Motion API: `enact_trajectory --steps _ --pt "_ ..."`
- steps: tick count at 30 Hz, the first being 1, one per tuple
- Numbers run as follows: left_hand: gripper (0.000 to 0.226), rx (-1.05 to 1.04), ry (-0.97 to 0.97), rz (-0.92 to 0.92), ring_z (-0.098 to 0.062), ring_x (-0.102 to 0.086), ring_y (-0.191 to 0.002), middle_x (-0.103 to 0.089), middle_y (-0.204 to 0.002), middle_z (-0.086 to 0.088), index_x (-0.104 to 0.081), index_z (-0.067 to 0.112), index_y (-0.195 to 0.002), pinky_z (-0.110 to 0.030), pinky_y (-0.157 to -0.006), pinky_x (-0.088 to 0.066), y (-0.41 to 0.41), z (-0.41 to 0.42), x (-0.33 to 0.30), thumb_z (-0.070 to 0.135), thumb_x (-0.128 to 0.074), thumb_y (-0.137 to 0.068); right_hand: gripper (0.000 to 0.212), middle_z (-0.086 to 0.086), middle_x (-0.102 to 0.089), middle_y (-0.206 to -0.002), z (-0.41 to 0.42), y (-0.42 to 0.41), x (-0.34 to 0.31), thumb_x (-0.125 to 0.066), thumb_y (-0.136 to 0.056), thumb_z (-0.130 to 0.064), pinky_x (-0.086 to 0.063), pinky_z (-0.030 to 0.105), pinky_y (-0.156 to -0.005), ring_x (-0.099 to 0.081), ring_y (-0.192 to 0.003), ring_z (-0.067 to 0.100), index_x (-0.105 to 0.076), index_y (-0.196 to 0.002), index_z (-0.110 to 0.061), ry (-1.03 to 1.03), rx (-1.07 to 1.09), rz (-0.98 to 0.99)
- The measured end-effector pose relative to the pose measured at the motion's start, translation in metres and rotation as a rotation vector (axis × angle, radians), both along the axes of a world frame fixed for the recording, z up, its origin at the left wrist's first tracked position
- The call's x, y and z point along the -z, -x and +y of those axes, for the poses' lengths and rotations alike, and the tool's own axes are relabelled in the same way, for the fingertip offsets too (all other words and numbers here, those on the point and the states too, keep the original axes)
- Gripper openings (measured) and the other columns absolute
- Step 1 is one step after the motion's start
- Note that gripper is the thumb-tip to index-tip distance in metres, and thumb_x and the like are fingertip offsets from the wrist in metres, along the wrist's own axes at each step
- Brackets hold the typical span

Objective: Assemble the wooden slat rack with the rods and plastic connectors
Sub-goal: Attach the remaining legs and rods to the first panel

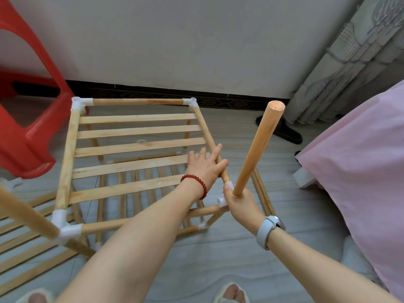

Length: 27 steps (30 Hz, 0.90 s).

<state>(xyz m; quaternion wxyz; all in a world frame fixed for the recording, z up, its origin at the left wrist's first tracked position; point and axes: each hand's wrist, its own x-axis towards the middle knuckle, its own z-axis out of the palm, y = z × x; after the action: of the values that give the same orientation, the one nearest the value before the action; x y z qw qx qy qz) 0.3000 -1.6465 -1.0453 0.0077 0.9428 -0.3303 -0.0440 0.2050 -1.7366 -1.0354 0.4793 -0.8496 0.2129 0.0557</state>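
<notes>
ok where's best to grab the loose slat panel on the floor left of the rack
Take the slat panel by one of its long edge rails, coming from the near side with the left hand once it is free. It lies flat, partly under the rack, so sliding it out sideways first looks easier than lifting.

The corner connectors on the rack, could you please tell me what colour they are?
White, clearest in the head view on the near-left corner connector of the rack.
</notes>
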Motion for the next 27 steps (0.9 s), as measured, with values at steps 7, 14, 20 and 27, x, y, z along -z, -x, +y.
enact_trajectory --steps 7,14,20,27 --pt "0.033 0.024 0.017 -0.034 -0.039 -0.022 -0.133 0.004 -0.156 -0.008 -0.033 0.026 -0.124 -0.057 -0.102 -0.023 -0.003 0.000 0.001 0.016 -0.045 -0.095 0.032 -0.002 -0.034 -0.061 0.000 -0.002 0.000 -0.036 -0.098 -0.022 -0.026 0.021 -0.048 -0.031 -0.054 0.011 -0.035 -0.067 -0.015 0.024 0.014 0.009" --pt "0.051 0.085 0.008 -0.035 -0.036 -0.018 -0.134 0.007 -0.155 -0.007 -0.033 0.029 -0.124 -0.058 -0.103 -0.021 -0.016 0.015 0.024 -0.002 -0.046 -0.086 0.025 -0.001 -0.038 -0.067 -0.012 0.005 0.004 -0.042 -0.097 -0.018 -0.031 0.013 -0.050 -0.035 -0.060 0.008 -0.044 -0.075 -0.008 -0.016 -0.109 -0.015" --pt "0.069 0.055 0.048 0.095 -0.032 -0.003 -0.143 0.012 -0.157 0.001 -0.026 0.034 -0.139 -0.053 -0.112 -0.011 -0.017 0.018 0.012 -0.001 -0.048 -0.084 0.027 0.002 -0.046 -0.074 -0.021 -0.009 0.015 -0.045 -0.096 -0.029 -0.038 0.029 -0.071 -0.044 -0.073 0.014 -0.052 -0.078 -0.011 -0.155 -0.038 0.058" --pt "0.027 -0.005 0.449 0.171 -0.024 -0.054 -0.105 -0.056 -0.114 -0.002 -0.055 0.016 -0.115 -0.033 -0.086 -0.041 0.039 0.052 -0.005 0.030 -0.049 -0.092 0.029 0.003 -0.043 -0.072 -0.018 -0.009 0.017 -0.043 -0.095 -0.030 -0.038 0.030 -0.068 -0.042 -0.068 0.015 -0.048 -0.072 -0.013 -0.172 0.131 0.026"
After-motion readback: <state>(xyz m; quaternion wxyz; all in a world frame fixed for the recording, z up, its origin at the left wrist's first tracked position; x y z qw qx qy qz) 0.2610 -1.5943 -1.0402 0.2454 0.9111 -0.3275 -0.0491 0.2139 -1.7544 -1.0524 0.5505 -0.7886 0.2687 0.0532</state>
